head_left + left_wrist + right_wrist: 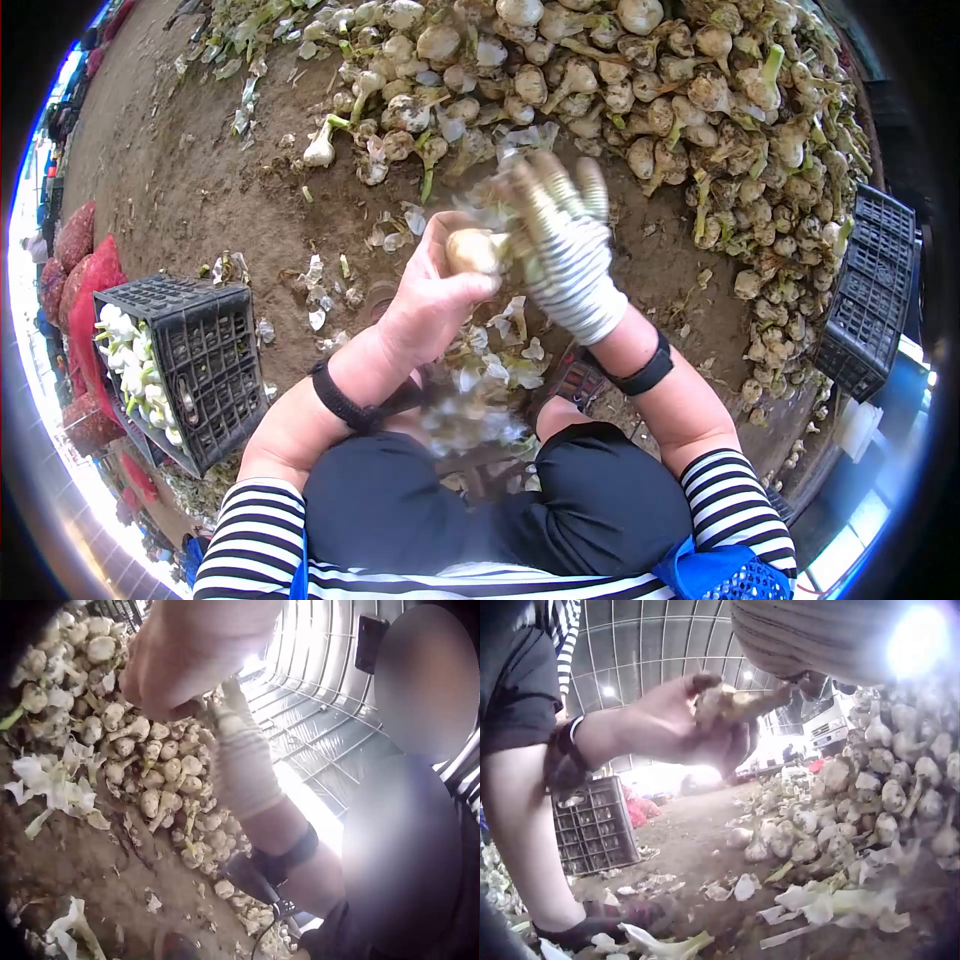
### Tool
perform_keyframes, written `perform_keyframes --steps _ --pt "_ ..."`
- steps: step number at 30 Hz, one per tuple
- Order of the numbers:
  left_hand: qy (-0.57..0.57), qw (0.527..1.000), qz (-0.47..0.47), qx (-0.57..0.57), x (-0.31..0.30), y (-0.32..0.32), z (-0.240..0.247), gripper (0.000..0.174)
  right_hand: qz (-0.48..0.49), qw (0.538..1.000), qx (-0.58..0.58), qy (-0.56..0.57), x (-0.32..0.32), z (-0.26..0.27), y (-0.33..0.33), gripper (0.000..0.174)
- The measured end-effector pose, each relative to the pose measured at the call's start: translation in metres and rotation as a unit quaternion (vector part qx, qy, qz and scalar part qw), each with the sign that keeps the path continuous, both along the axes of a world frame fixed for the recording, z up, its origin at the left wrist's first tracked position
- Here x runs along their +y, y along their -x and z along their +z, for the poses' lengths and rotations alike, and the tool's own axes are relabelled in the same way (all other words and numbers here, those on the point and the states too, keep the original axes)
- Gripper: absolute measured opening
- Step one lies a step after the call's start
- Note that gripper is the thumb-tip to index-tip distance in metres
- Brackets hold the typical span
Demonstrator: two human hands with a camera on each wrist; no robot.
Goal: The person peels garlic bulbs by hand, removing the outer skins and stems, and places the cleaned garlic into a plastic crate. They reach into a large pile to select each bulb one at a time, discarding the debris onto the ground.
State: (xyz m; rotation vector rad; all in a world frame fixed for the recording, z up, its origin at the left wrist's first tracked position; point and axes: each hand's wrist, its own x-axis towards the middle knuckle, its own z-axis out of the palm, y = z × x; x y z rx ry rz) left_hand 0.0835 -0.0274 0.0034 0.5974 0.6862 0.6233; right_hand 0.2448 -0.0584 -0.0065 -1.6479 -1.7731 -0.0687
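In the head view the bare left hand (435, 290) holds a pale garlic bulb (472, 251), thumb and fingers curled round it, its stem toward the right hand. The striped-gloved right hand (570, 245) is beside that stem, fingers extended and somewhat blurred, with blurred skin near the fingertips. The right wrist view shows the bulb (716, 705) in the left hand (679, 731), its stem reaching the glove (810, 637). In the left wrist view the left hand (191, 660) hides most of the bulb, with the glove (244, 757) close by.
A large garlic heap (640, 90) spreads ahead and right. On the left a black crate (215, 360) on its side holds white bulbs (135, 370), near red mesh sacks (90, 290). Another black crate (870, 290) is far right. Peeled skins (490, 370) litter the ground between the feet.
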Motion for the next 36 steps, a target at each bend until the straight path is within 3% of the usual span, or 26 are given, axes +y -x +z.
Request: perform_keyframes --steps 1,3,5,7,11,16,18,19,20,21,23,25,26,27,28,29,30,32,34,36 --pt "0.001 1.000 0.003 0.001 0.004 0.002 0.000 0.058 -0.021 1.000 -0.013 -0.010 -0.001 0.002 -0.007 0.060" --pt "0.079 0.997 0.024 0.000 0.013 0.007 0.000 0.050 0.028 0.994 0.097 -0.044 0.000 0.006 -0.017 0.064" --pt "0.081 0.996 0.013 0.029 0.013 0.011 0.004 0.045 0.056 0.991 0.123 0.010 -0.002 0.019 -0.010 0.061" --pt "0.049 0.998 0.012 0.046 0.010 0.009 0.001 0.047 0.108 0.991 -0.073 0.003 -0.006 0.017 -0.002 0.054" --pt "0.004 0.999 -0.007 0.053 0.006 0.009 -0.007 0.048 0.109 0.983 -0.144 -0.033 -0.002 0.009 0.007 0.049" --pt "-0.001 0.996 0.001 0.085 0.008 0.010 -0.009 0.047 0.108 0.984 -0.143 -0.006 0.001 -0.004 0.014 0.047" --pt "-0.099 0.977 -0.043 0.183 0.011 0.018 -0.023 0.041 0.111 0.983 -0.146 -0.003 0.001 -0.006 0.014 0.046" --pt "-0.099 0.977 -0.043 0.183 0.016 0.022 -0.027 0.041 0.111 0.982 -0.150 -0.001 0.001 -0.006 0.014 0.046" --pt "0.037 0.988 -0.066 0.135 0.022 0.027 -0.031 0.038 0.112 0.982 -0.151 -0.001 0.002 -0.004 0.014 0.046" --pt "0.173 0.978 -0.088 0.084 0.027 0.031 -0.029 0.037 0.106 0.985 -0.139 -0.003 0.003 -0.001 0.014 0.045" --pt "0.185 0.975 -0.101 0.067 0.028 0.033 -0.019 0.040 0.103 0.986 -0.129 -0.007 0.007 0.002 0.012 0.045" --pt "0.162 0.984 -0.055 0.052 0.026 0.028 -0.012 0.039 0.043 0.995 -0.084 -0.010 0.008 0.002 0.008 0.053" --pt "0.156 0.987 -0.038 0.001 0.026 0.027 -0.008 0.037 0.038 0.991 0.131 0.002 0.008 0.001 0.012 0.057" --pt "0.154 0.987 -0.036 -0.001 0.024 0.023 -0.008 0.037 0.031 0.940 0.340 0.014 0.009 0.002 0.018 0.061" --pt "0.047 0.998 0.011 0.028 0.021 0.018 -0.010 0.040 0.015 0.836 0.542 0.086 0.005 0.009 0.022 0.054" --pt "-0.060 0.995 0.058 0.057 0.017 0.015 -0.010 0.046 -0.003 0.684 0.713 0.154 0.004 0.017 0.026 0.048" --pt "-0.070 0.994 0.066 0.053 0.015 0.014 -0.007 0.052 -0.002 0.685 0.712 0.154 0.005 0.013 0.031 0.048" --pt "-0.088 0.993 0.060 0.057 0.010 0.009 -0.003 0.052 0.038 0.586 0.784 0.199 0.005 0.001 0.041 0.039" --pt "-0.062 0.995 0.031 0.072 0.013 0.010 -0.003 0.043 0.016 0.594 0.774 0.218 0.001 0.006 0.032 0.034" --pt "0.112 0.982 -0.069 -0.139 0.029 0.026 -0.016 0.053 -0.004 0.603 0.762 0.236 0.002 0.008 0.030 0.029"
